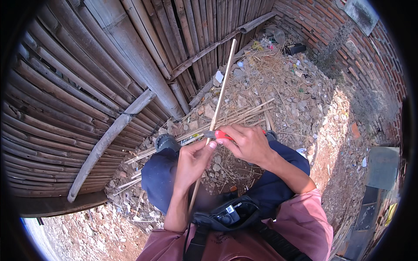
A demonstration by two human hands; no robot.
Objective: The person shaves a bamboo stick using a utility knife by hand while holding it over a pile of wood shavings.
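A long, pale bamboo strip [223, 89] slants up and away from my lap. My left hand [194, 162] pinches its lower part between thumb and fingers, and the thin tail runs down beside that forearm. In my right hand [249, 143] is a knife with a red handle [223, 135]. Its short grey blade lies across the strip, just above my left fingertips. The two hands are close together, almost touching. Where exactly the blade's edge meets the strip is too small to make out.
More bamboo strips [248, 114] lie on the rubble between my feet and ahead. A bamboo slat wall [74, 82] rises at the left, and a brick wall [322, 21] at the far right. An open black bag [226, 217] rests at my waist.
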